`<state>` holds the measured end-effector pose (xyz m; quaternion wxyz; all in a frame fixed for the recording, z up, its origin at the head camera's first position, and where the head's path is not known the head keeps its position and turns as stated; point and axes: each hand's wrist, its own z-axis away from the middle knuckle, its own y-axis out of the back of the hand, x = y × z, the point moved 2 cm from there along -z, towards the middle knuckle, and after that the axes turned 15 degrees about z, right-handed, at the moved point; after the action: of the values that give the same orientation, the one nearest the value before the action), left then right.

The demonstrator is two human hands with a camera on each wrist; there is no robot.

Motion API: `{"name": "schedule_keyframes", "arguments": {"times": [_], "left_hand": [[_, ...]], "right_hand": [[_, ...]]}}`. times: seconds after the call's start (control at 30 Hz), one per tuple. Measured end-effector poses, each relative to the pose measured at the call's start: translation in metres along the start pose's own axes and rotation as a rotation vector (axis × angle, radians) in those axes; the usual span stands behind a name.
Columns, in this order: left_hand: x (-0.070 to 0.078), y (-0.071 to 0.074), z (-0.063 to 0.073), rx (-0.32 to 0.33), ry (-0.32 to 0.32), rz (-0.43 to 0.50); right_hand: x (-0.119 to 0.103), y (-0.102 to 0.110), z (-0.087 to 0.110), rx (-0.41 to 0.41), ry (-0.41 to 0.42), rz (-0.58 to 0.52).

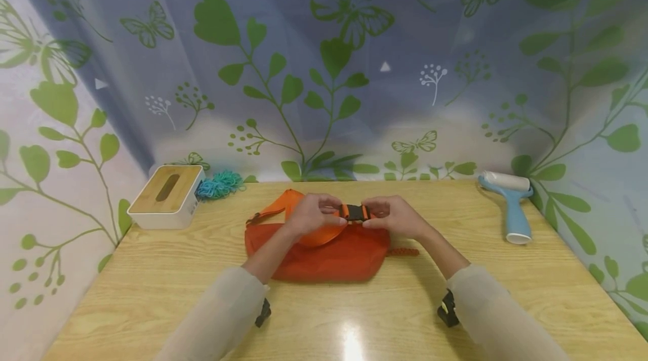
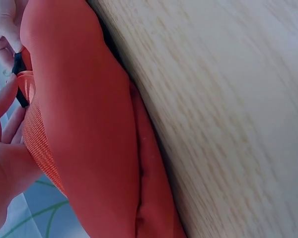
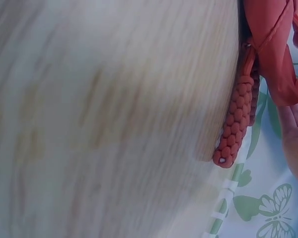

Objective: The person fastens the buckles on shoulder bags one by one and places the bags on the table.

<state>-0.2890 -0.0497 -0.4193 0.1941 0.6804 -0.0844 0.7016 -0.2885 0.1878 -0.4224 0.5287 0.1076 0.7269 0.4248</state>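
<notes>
A red-orange waist bag lies on the wooden table in front of the person. Its orange strap loops up behind it, with a black side-release buckle held just above the bag's top edge. The left hand pinches the buckle's left end between thumb and fingers, where the webbing meets it. From the other side, the right hand pinches the right end the same way. The two buckle halves appear joined. A braided red pull hangs from the bag's right end in the right wrist view.
At the back left stands a white tissue box with a wooden lid, beside a bundle of teal yarn. A blue-handled lint roller lies at the right. Patterned curtains border the table behind and at both sides.
</notes>
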Motion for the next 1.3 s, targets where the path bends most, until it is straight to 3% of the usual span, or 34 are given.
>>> {"name": "schedule_keyframes", "arguments": {"times": [0.2, 0.47, 0.8, 1.3], "left_hand": [[0.0, -0.002, -0.003, -0.001, -0.018, -0.023], [-0.005, -0.002, -0.007, -0.017, -0.001, -0.056], [-0.004, -0.001, -0.007, -0.007, 0.016, -0.064], [-0.012, 0.005, -0.018, 0.015, 0.021, -0.058]], "right_hand": [[0.006, -0.002, -0.002, 0.008, 0.007, 0.037], [0.005, -0.003, -0.005, 0.002, 0.046, 0.202], [0.005, -0.005, -0.01, -0.026, 0.005, 0.235], [0.002, -0.009, -0.018, -0.031, -0.043, 0.268]]}}
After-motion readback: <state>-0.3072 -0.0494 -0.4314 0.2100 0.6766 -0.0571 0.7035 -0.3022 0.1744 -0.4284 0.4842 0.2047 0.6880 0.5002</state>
